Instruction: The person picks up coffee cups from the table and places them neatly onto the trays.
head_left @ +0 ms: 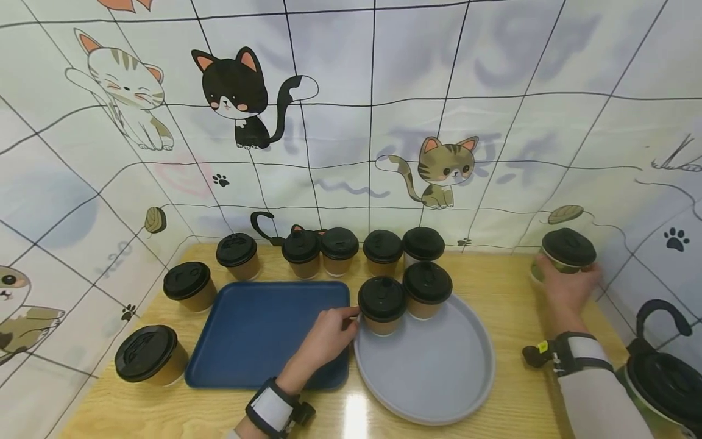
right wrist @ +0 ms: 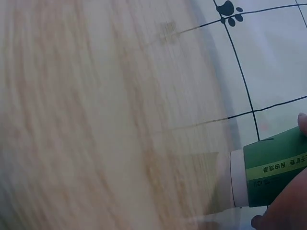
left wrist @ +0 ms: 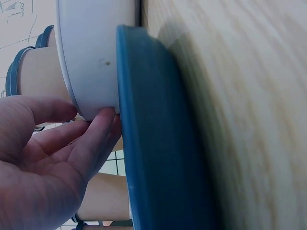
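My left hand (head_left: 328, 336) is at the left edge of a round grey plate (head_left: 439, 372), its thumb and fingers pinching the rim, as the left wrist view shows. Two brown paper cups with black lids, a nearer cup (head_left: 382, 306) and a farther cup (head_left: 427, 291), stand upright on the plate's back left part. At the back right, my right hand (head_left: 569, 286) grips a green paper cup (head_left: 567, 249) with a black lid. In the right wrist view, a lighter green band runs round this green cup (right wrist: 276, 167) above its white base, close to the table.
A blue rectangular tray (head_left: 263, 335) lies left of the plate, right beside it. Several lidded brown cups (head_left: 150, 355) line the tray's left and back sides. Another lidded cup (head_left: 666, 390) stands at the right front. A cat-print cloth wall (head_left: 340, 134) closes off the table's back and sides.
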`<action>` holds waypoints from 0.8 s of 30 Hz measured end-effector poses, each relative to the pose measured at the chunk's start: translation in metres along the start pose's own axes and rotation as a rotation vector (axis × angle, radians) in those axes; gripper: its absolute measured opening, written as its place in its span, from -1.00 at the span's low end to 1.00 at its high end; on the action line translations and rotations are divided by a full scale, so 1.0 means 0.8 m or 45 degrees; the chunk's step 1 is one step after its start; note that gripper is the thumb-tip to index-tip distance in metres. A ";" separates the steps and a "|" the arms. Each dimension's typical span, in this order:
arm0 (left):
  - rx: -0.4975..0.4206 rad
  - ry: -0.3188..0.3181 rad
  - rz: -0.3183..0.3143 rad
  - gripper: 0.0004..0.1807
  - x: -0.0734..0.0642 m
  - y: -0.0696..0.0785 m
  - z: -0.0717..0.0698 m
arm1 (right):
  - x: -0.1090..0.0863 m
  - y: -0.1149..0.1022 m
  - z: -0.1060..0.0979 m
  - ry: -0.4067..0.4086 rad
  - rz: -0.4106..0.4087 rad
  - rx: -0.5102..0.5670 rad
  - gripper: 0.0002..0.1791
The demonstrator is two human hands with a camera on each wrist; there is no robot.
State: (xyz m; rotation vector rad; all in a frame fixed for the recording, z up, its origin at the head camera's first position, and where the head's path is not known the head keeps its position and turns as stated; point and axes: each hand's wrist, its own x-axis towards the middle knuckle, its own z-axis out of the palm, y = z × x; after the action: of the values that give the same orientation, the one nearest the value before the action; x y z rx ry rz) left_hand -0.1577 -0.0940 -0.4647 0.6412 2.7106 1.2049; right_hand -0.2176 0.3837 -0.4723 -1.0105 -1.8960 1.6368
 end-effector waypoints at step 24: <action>-0.002 -0.005 -0.010 -0.63 0.001 0.001 0.000 | -0.001 0.004 -0.005 -0.006 -0.003 -0.051 0.17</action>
State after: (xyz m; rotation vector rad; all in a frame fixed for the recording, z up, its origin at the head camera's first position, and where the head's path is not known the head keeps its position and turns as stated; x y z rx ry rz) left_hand -0.1581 -0.0935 -0.4638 0.6315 2.7065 1.2024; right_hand -0.2135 0.3858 -0.4748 -1.0208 -1.9394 1.6069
